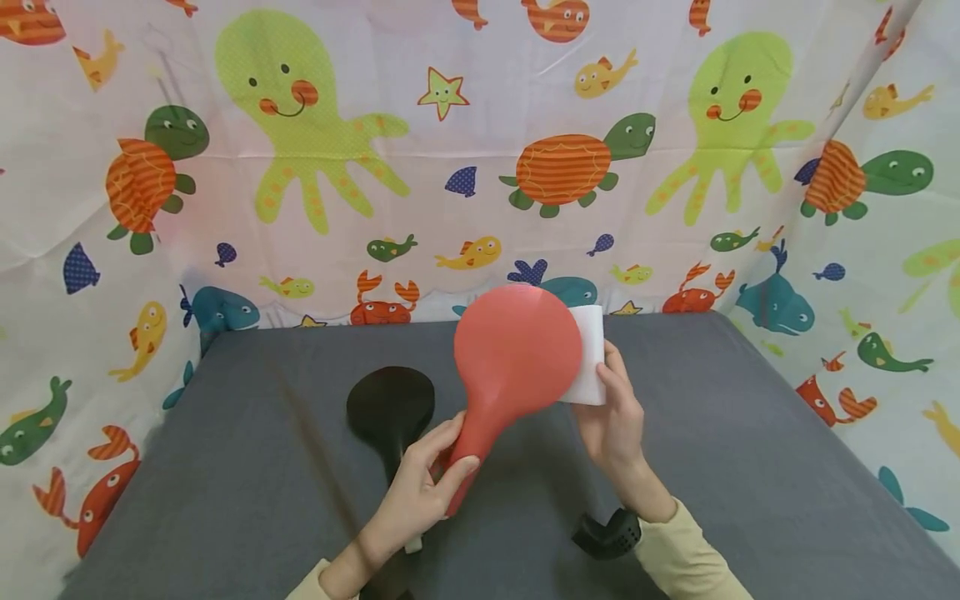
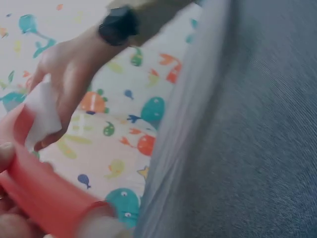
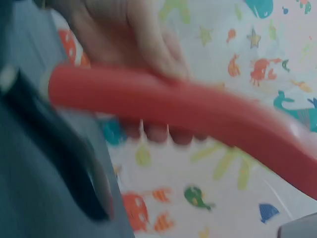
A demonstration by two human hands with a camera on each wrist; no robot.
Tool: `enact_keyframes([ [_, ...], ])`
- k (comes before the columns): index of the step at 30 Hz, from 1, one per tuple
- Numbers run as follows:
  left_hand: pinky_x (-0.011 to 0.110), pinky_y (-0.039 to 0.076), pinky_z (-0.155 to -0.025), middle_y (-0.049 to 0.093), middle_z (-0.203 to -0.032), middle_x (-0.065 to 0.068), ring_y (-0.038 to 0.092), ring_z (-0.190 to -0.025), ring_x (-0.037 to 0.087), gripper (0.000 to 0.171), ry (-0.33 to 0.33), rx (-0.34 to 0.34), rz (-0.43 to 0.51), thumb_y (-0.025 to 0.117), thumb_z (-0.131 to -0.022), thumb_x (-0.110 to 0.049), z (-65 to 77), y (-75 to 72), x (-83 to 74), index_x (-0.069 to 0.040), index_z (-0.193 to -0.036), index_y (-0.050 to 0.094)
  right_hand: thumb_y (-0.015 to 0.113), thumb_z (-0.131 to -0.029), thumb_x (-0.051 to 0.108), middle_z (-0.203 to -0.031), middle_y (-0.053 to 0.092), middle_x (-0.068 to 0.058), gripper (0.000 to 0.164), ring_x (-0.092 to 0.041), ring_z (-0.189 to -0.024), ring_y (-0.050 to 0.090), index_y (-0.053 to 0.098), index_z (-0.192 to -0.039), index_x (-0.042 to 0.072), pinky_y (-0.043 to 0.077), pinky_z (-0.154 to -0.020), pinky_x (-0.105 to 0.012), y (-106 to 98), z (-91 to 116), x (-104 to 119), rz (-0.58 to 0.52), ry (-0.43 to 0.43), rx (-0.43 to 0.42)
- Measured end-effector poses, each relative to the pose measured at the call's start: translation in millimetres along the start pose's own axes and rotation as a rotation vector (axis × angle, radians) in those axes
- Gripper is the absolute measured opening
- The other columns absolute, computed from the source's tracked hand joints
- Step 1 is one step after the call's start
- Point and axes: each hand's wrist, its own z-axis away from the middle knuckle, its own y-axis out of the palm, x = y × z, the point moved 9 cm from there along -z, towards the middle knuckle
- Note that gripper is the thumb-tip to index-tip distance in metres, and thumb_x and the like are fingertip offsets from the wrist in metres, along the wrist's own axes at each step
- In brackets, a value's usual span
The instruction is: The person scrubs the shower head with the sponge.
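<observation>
A red paddle (image 1: 517, 350) with a round head and a handle is held up, tilted, over the grey table. My left hand (image 1: 420, 487) grips its handle, thumb on top and fingers beneath, as the right wrist view also shows. My right hand (image 1: 617, 412) pinches a folded white cloth or paper (image 1: 591, 354) at its right side. That white piece is against or just behind the right edge of the paddle's head, which hides part of it. A black paddle (image 1: 390, 408) lies on the table beyond my left hand, its handle partly hidden.
The grey-covered table (image 1: 247, 450) is enclosed at the back and sides by a white curtain (image 1: 450, 208) printed with sea animals. A black wrist device (image 1: 609, 533) sits on my right wrist.
</observation>
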Motion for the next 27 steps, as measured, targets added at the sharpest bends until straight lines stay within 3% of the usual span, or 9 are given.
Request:
enact_keyframes([
  [2, 0.029, 0.050, -0.085, 0.044, -0.131, 0.023, 0.057, -0.104, 0.020, 0.053, -0.101, 0.050, 0.142, 0.051, -0.093, 0.002, 0.3, 2.9, 7.4, 0.000, -0.142, 0.031, 0.011, -0.098, 0.008, -0.131, 0.037, -0.008, 0.040, -0.020, -0.107, 0.045, 0.030, -0.133, 0.012, 0.046, -0.085, -0.032, 9.4, 2.8, 0.2, -0.118, -0.027, 0.061],
  [4, 0.031, 0.049, -0.087, 0.044, -0.128, 0.027, 0.059, -0.103, 0.020, 0.051, -0.163, 0.082, 0.248, 0.046, -0.095, 0.002, 0.9, 6.1, 11.5, 0.001, -0.143, 0.029, 0.012, -0.096, 0.006, -0.134, 0.036, -0.011, 0.040, -0.022, -0.109, 0.046, 0.029, -0.133, 0.011, 0.046, -0.087, -0.033, 17.4, 5.5, 2.6, -0.165, -0.072, 0.095],
  [7, 0.032, 0.051, -0.081, 0.052, -0.109, 0.025, 0.060, -0.090, 0.018, 0.041, -0.232, 0.095, 0.297, 0.048, -0.095, -0.001, 2.5, 10.7, 16.1, 0.004, -0.135, 0.037, 0.019, -0.094, -0.003, -0.135, 0.034, -0.015, 0.041, -0.024, -0.111, 0.045, 0.027, -0.133, 0.008, 0.047, -0.088, -0.033, 27.8, 8.8, 6.3, -0.131, -0.153, 0.131],
  [10, 0.032, 0.051, -0.077, 0.055, -0.093, 0.017, 0.059, -0.079, 0.017, 0.032, -0.325, 0.086, 0.324, 0.054, -0.092, -0.004, 5.4, 15.9, 23.1, 0.004, -0.122, 0.045, 0.031, -0.091, -0.010, -0.134, 0.035, -0.017, 0.044, -0.027, -0.116, 0.044, 0.028, -0.133, 0.005, 0.047, -0.089, -0.031, 34.9, 12.1, 9.5, 0.061, -0.256, 0.133],
  [12, 0.033, 0.052, -0.078, 0.057, -0.091, 0.013, 0.061, -0.078, 0.017, 0.036, -0.373, 0.078, 0.367, 0.057, -0.092, -0.006, 7.2, 18.9, 26.8, 0.002, -0.125, 0.045, 0.044, -0.089, -0.013, -0.136, 0.033, -0.018, 0.047, -0.029, -0.121, 0.040, 0.030, -0.132, -0.001, 0.045, -0.093, -0.032, 38.9, 15.0, 11.9, 0.236, -0.344, 0.129],
  [15, 0.040, 0.051, -0.083, 0.059, -0.094, 0.018, 0.063, -0.084, 0.022, 0.048, -0.387, 0.077, 0.497, 0.052, -0.094, -0.005, 8.9, 23.1, 28.9, -0.001, -0.139, 0.036, 0.059, -0.087, -0.004, -0.137, 0.031, -0.023, 0.046, -0.035, -0.123, 0.036, 0.037, -0.128, -0.008, 0.042, -0.094, -0.032, 48.8, 21.8, 10.6, 0.507, -0.472, 0.164],
  [18, 0.047, 0.049, -0.084, 0.059, -0.101, 0.022, 0.064, -0.091, 0.025, 0.049, -0.368, 0.111, 0.622, 0.044, -0.097, -0.003, 9.1, 28.4, 29.4, 0.001, -0.143, 0.027, 0.064, -0.088, 0.011, -0.137, 0.033, -0.026, 0.043, -0.037, -0.121, 0.038, 0.049, -0.124, -0.005, 0.045, -0.089, -0.033, 60.5, 28.5, 1.3, 0.765, -0.559, 0.249],
  [22, 0.043, 0.051, -0.081, 0.062, -0.102, 0.017, 0.065, -0.089, 0.024, 0.042, -0.388, 0.159, 0.642, 0.039, -0.099, -0.005, 12.0, 34.4, 34.3, 0.008, -0.138, 0.031, 0.066, -0.085, 0.010, -0.140, 0.035, -0.022, 0.045, -0.034, -0.121, 0.040, 0.053, -0.128, 0.004, 0.049, -0.081, -0.039, 60.9, 26.6, -15.4, 0.992, -0.531, 0.332],
  [27, 0.034, 0.054, -0.074, 0.064, -0.100, 0.015, 0.066, -0.086, 0.021, 0.041, -0.437, 0.168, 0.569, 0.044, -0.097, -0.011, 15.6, 34.7, 41.5, 0.011, -0.132, 0.038, 0.068, -0.078, 0.000, -0.141, 0.034, -0.019, 0.054, -0.034, -0.122, 0.036, 0.053, -0.129, 0.003, 0.051, -0.074, -0.047, 39.5, 8.3, -21.5, 1.122, -0.433, 0.275],
])
